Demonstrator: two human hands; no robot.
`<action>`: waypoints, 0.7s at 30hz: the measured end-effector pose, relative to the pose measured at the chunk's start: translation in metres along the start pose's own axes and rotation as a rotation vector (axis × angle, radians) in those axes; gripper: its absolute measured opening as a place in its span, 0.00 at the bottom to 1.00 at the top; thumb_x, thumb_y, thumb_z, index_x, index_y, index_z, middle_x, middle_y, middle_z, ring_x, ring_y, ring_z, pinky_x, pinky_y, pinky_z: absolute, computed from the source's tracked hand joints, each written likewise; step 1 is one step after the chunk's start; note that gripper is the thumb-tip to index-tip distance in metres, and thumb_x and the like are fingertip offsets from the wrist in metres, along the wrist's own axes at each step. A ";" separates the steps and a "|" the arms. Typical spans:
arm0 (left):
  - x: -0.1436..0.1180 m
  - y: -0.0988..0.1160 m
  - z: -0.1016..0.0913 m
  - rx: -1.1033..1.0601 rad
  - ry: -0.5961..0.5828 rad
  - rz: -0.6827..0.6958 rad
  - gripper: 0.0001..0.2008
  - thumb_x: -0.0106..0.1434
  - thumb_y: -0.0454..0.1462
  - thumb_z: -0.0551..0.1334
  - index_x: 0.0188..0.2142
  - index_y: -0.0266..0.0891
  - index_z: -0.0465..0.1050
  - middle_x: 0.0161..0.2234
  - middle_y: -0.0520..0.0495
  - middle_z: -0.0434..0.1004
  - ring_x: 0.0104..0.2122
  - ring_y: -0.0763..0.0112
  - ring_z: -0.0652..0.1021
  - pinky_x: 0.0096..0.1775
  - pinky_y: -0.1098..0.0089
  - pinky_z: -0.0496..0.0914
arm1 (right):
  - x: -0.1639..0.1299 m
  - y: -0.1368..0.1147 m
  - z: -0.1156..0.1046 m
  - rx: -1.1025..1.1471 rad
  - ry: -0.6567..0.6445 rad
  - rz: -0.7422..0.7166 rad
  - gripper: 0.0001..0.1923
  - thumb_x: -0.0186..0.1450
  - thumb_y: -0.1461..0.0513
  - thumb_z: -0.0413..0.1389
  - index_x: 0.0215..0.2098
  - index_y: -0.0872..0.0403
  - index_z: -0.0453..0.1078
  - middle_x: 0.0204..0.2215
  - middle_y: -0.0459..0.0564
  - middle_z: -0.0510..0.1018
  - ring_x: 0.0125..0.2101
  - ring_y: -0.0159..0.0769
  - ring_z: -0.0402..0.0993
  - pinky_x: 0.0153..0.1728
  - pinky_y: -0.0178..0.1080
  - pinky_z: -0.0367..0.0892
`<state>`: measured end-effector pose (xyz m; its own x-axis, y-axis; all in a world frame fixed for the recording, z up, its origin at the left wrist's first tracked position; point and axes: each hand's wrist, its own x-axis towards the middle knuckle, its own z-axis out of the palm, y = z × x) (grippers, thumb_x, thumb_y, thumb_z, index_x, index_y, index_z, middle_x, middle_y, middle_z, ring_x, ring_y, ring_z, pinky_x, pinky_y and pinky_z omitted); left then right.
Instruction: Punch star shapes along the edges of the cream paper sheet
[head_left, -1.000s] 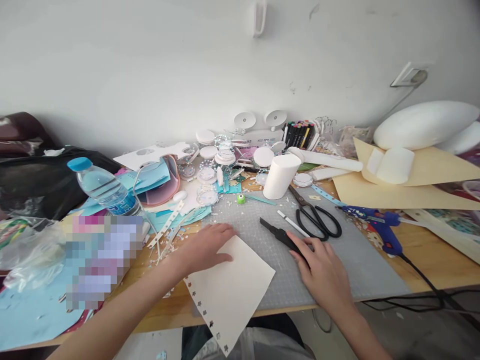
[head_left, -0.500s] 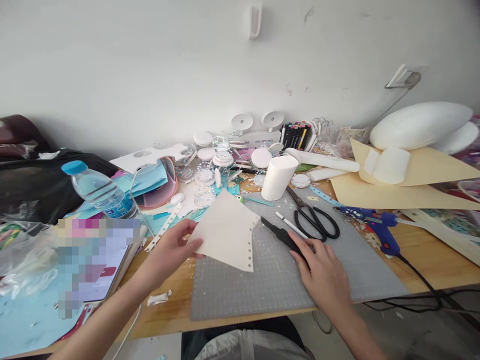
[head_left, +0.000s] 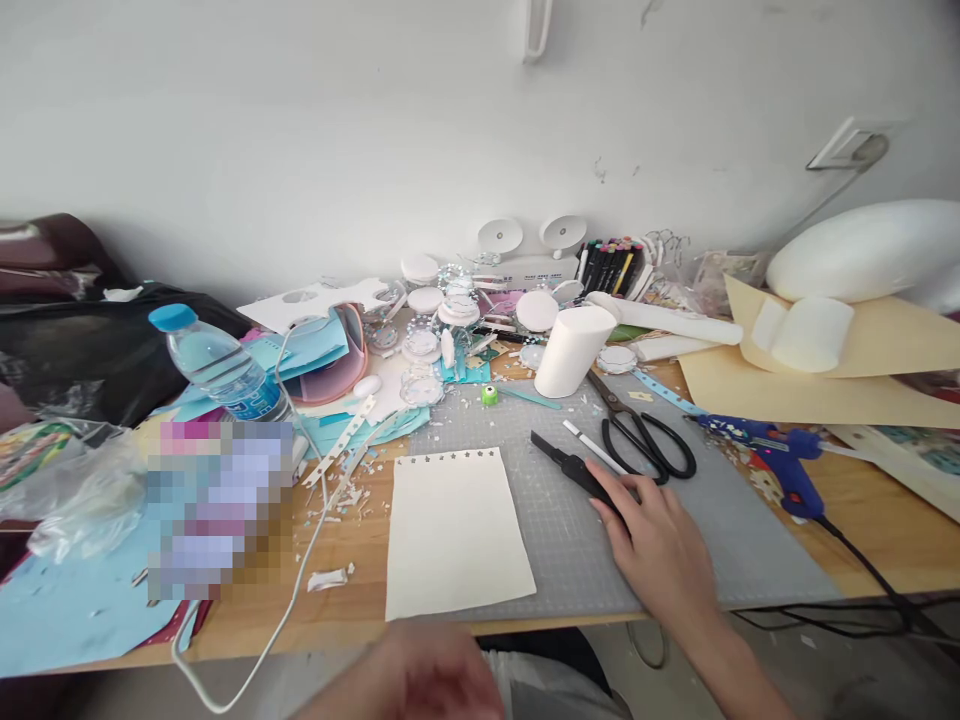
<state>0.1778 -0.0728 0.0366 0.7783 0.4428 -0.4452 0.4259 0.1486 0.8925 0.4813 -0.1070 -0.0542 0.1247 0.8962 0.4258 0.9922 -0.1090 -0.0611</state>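
Right hand (head_left: 651, 535) lies palm-down on the grey cutting mat (head_left: 720, 540), fingers curled onto the rear of a black craft knife (head_left: 574, 470); the grip looks light, more resting than clamped. Left hand (head_left: 420, 675) is low at the frame's bottom edge, blurred, off the desk (head_left: 345, 560); cannot tell whether it is released or clenched. Cream paper sheet (head_left: 456, 535), 1 edge punched with small stars, lies flat on the mat's left part, overhanging onto the wood, untouched.

Risk, as judged: knife tip points away toward the white pen (head_left: 596, 447) and scissors (head_left: 645, 440); a slip could skate the blade across the mat. Unpinned sheet could shift.

Blade state unreadable. A patch left of the sheet is pixelated.
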 end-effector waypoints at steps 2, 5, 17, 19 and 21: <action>0.010 0.005 -0.020 0.348 0.331 0.122 0.11 0.67 0.43 0.56 0.39 0.41 0.73 0.37 0.47 0.78 0.39 0.67 0.77 0.43 0.68 0.71 | 0.006 0.003 -0.002 -0.056 -0.020 -0.032 0.20 0.70 0.61 0.51 0.59 0.50 0.67 0.37 0.53 0.75 0.33 0.42 0.67 0.33 0.42 0.62; 0.035 0.001 -0.053 0.917 0.714 0.197 0.14 0.66 0.35 0.52 0.48 0.42 0.70 0.46 0.44 0.76 0.50 0.60 0.74 0.52 0.56 0.68 | 0.016 0.005 -0.005 -0.165 -0.018 -0.057 0.19 0.69 0.61 0.51 0.57 0.49 0.70 0.35 0.53 0.76 0.33 0.44 0.68 0.33 0.45 0.61; 0.068 0.000 -0.088 0.964 0.641 0.113 0.12 0.61 0.29 0.55 0.33 0.41 0.76 0.35 0.46 0.79 0.36 0.60 0.79 0.38 0.64 0.71 | 0.049 -0.048 -0.022 0.259 0.063 -0.298 0.18 0.69 0.66 0.48 0.55 0.54 0.69 0.46 0.57 0.75 0.48 0.45 0.69 0.49 0.50 0.62; 0.067 0.000 -0.078 0.931 0.611 0.139 0.12 0.62 0.30 0.55 0.34 0.42 0.76 0.36 0.48 0.80 0.36 0.64 0.79 0.37 0.67 0.70 | 0.055 -0.062 -0.024 0.321 0.033 -0.372 0.16 0.69 0.65 0.50 0.54 0.56 0.69 0.47 0.57 0.75 0.49 0.45 0.69 0.51 0.49 0.61; 0.068 -0.002 -0.069 0.913 0.594 0.175 0.12 0.63 0.30 0.54 0.35 0.42 0.77 0.36 0.49 0.79 0.37 0.66 0.78 0.38 0.70 0.70 | 0.060 -0.072 -0.022 0.356 -0.019 -0.424 0.14 0.69 0.64 0.52 0.52 0.56 0.70 0.45 0.56 0.76 0.47 0.43 0.69 0.50 0.48 0.62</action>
<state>0.1981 0.0184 0.0094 0.6193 0.7851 0.0067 0.7027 -0.5580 0.4414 0.4174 -0.0550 -0.0050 -0.2882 0.8380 0.4633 0.8910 0.4120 -0.1909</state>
